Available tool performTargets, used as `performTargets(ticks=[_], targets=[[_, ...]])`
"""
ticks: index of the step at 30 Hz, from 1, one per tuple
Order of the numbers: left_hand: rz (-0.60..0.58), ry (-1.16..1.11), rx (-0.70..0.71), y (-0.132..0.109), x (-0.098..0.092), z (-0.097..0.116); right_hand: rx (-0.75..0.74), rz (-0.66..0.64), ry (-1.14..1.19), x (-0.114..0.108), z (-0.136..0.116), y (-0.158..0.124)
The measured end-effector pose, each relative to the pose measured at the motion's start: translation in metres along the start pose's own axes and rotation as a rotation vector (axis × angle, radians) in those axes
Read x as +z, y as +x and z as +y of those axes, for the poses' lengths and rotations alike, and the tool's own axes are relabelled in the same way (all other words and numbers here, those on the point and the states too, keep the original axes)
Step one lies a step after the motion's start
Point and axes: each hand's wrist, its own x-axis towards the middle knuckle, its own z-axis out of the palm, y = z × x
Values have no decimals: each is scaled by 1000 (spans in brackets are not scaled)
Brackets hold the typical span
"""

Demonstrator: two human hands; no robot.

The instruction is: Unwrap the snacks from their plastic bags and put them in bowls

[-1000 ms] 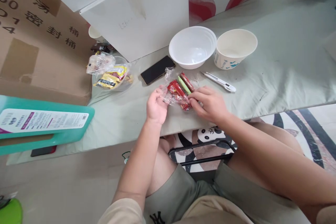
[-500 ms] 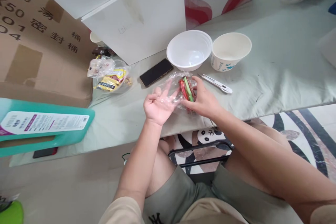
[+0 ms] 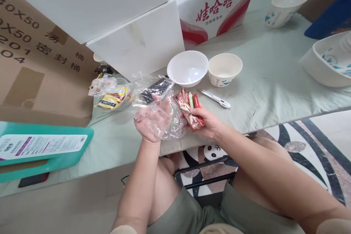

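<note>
Several slim wrapped snack sticks point(image 3: 186, 108), in red, green and brown-red wrappers, are bunched in my right hand point(image 3: 208, 121), whose fingers and thumb close round their lower right side. My left hand point(image 3: 152, 126) is palm up with its fingers partly curled, seen through a crumpled clear plastic bag point(image 3: 175, 122) that it holds. The bag spreads over the hand and reaches towards the sticks. Part of it covers the black phone point(image 3: 156, 89) behind. A white utility knife point(image 3: 215, 98) lies on the table just beyond my right hand.
A white plastic bowl point(image 3: 188, 67) and a paper bowl point(image 3: 225, 69) stand behind the hands. At left are a bowl of packaged snacks point(image 3: 112, 97), a teal jug point(image 3: 82, 142) and a cardboard box point(image 3: 46, 80). White boxes point(image 3: 142, 40) line the back. More paper containers point(image 3: 285, 11) stand at right.
The snack sticks have come out of the clear bag into my right hand. My left hand has drawn left with the bag, which now spreads wider over the phone. The view has shifted.
</note>
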Motion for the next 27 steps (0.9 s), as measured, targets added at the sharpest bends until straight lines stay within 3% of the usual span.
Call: performTargets(ticks=[3, 6, 11, 15, 18, 23, 25, 27], targets=[[117, -139, -113, -3, -10, 7, -12, 80, 62, 0, -1, 2], [188, -229, -5, -1, -20, 13, -69, 148, 66, 1, -3, 3], [173, -290, 130, 14, -39, 22, -242, 152, -51, 1, -16, -11], [66, -261, 101, 19, -47, 25, -444, 178, -443, 6, -47, -10], [-16, -240, 65, 18, -48, 23, -597, 321, -725, 18, -79, 24], [-55, -270, 26, 20, -44, 17, -420, 518, -1017, 48, -121, 92], [-59, -273, 9, 21, -43, 16, -435, 519, -1148, 54, -127, 92], [-87, -262, -5, 21, -42, 15, -576, 483, -1265, 51, -123, 74]])
